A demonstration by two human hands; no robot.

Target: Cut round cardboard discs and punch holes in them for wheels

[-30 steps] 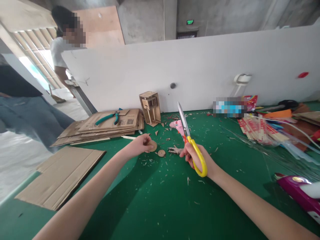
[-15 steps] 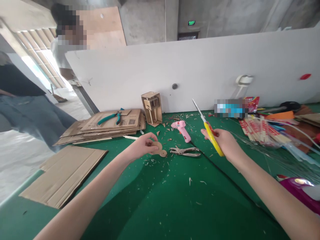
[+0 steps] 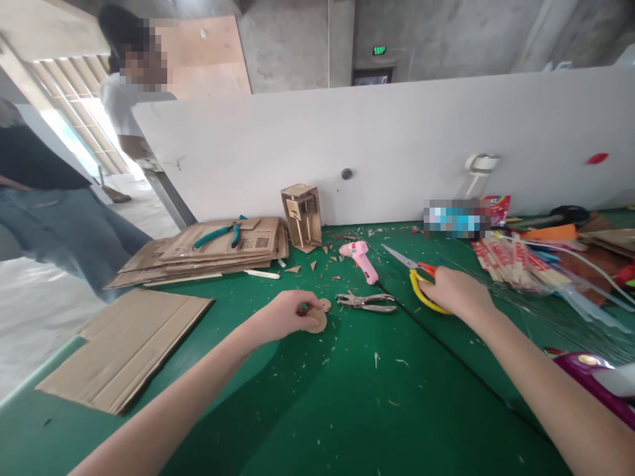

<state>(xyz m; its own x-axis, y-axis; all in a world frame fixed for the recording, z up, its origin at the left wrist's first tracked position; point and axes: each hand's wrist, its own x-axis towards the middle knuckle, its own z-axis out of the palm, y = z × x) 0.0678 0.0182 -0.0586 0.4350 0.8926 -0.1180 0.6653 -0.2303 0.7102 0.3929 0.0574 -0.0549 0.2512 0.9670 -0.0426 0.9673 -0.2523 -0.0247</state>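
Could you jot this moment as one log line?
left grip: holds disc | right grip: on scissors | nearby: small disc, punch, glue gun

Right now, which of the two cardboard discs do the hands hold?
The larger, nearer disc, pinched by the left hand; the smaller disc, with a visible hole, is just beyond it.

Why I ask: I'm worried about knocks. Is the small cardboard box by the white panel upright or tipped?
Upright: the cardboard box stands on one short end on the green table, its long sides rising vertically.
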